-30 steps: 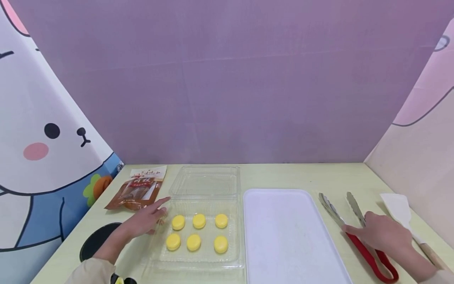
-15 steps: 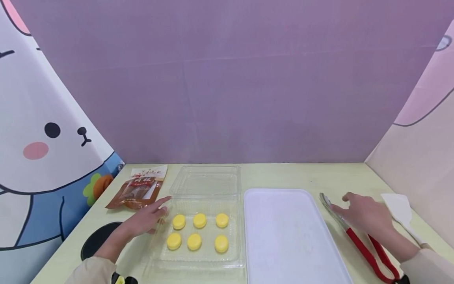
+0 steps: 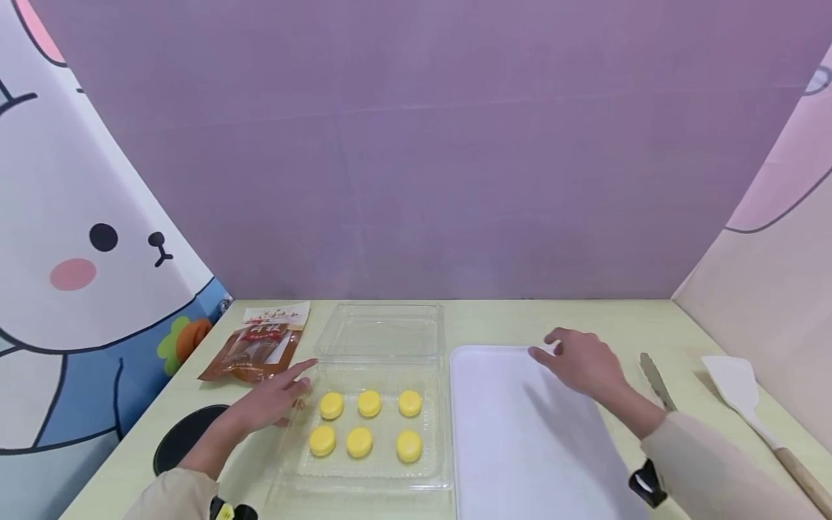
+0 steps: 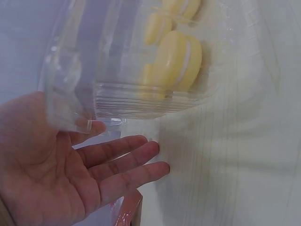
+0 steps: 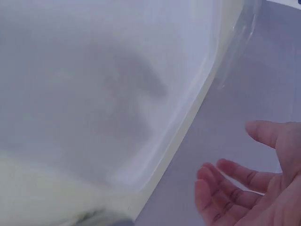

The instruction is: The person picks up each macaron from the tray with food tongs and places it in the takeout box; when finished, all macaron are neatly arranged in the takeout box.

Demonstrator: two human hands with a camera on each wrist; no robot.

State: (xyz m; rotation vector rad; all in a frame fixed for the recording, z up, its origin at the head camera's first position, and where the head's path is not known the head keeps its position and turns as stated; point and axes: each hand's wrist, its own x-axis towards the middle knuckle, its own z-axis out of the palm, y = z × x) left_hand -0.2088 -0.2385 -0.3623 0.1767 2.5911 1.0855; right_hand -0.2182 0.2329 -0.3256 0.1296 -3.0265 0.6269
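Observation:
Yellow macarons (image 3: 360, 442) with pale filling sit in two rows in a clear plastic clamshell box (image 3: 377, 471), its lid (image 3: 383, 334) laid back. My left hand (image 3: 271, 401) rests at the box's left side, fingers extended. The left wrist view shows that hand (image 4: 70, 169) with the palm in sight and the box rim over part of it. My right hand (image 3: 581, 361) hovers over the far right corner of a white tray (image 3: 520, 433), casting a shadow on it. Its fingers (image 5: 230, 193) are loosely bent around nothing. Metal tongs (image 3: 656, 379) lie mostly hidden beneath the right forearm.
A white spatula (image 3: 733, 383) with a wooden handle lies at the right edge of the table. At the left stand a brown food packet (image 3: 256, 345) and a black round dish (image 3: 185, 437), partly covered by my left forearm. A purple backdrop (image 3: 416, 159) rises behind.
My right hand has left the red-handled tongs and moved left over the tray, and its forearm now covers most of the tongs. My left hand stays by the box.

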